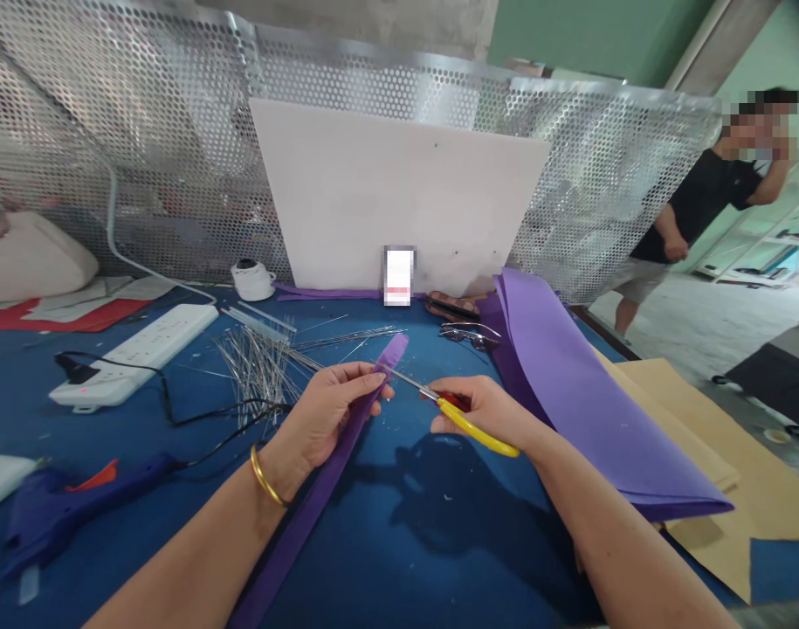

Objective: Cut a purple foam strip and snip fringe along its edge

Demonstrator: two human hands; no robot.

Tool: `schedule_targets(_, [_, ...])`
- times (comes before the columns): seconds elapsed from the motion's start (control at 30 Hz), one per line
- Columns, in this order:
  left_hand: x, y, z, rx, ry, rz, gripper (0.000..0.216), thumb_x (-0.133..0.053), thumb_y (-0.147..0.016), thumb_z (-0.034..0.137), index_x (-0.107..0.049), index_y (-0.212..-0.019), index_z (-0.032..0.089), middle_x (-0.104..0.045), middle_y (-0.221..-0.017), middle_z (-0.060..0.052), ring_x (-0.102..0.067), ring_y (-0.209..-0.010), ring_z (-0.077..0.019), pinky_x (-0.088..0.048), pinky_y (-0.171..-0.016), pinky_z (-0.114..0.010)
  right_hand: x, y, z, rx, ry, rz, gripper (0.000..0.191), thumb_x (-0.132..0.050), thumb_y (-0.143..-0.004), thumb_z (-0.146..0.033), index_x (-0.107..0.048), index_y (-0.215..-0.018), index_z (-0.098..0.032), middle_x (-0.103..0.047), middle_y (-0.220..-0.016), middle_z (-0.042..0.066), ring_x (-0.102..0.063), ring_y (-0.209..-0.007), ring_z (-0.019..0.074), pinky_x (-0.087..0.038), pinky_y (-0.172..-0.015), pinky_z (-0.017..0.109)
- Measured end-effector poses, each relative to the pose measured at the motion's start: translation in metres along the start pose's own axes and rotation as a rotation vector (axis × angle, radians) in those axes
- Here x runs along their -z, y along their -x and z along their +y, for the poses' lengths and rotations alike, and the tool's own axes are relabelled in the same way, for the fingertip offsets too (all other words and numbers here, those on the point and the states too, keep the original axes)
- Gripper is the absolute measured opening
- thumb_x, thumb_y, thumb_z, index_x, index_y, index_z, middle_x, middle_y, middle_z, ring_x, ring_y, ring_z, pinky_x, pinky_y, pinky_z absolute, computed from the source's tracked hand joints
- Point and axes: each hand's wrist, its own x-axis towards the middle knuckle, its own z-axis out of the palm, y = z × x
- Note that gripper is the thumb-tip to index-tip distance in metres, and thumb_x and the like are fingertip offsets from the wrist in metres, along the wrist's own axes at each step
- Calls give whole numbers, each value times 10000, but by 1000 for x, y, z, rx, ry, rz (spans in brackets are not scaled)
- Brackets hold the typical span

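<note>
Left hand was closed on the purple strip, pinching it near its far end, thumb on top, fingers curled under. The strip ran from just past those fingertips back toward the body, along the inside of the left forearm, lying on the blue table. There was a gold bangle on the left wrist.

Right hand was closed on the scissors: yellow handles in the grip, blades pointing across at the left fingertips. The blade tips met the strip just beside the left thumb. Couldn't tell how far the blades were parted, they looked near closed.

Around the hands:
- Pile of thin wires just beyond the left hand, slightly outboard.
- White power strip further outboard of the left hand, black cable trailing back toward the left wrist.
- Blue glue gun well outboard of the left forearm, lying flat.
- Stack of purple sheets just outboard of the right hand, near edge almost touching the right wrist, with tan board underneath.
- Pliers beyond the right hand, near the sheets' far corner.
- White panel upright against the perforated metal screen, straight ahead of both hands.
- Another person in a black shirt stood well beyond the right hand, past the screen.
</note>
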Motion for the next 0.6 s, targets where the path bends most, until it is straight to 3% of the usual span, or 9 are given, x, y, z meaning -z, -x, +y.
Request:
schedule_targets(0.23, [1, 1, 0, -1, -7, -34, 179, -827, -652, 263, -691, -690, 153, -703, -620, -13, -560, -448, -65, -418, -410, -132, -2, 0, 5, 32, -112, -74, 443, -685, -761, -571, -680, -958, -174, -409, -674, -42, -339, -592, 116, -324, -532, 237])
schedule_targets(0.6, [1, 0, -4, -172, -114, 52, 157, -798, -704, 293, -730, -729, 154, -724, -642, -11, -564, -497, -65, -436, -505, -150, -4, 5, -11, -1, 57, 22, 332, -752, -761, -461, -647, -959, -216, -477, -721, -41, -374, -643, 129, -324, -569, 232])
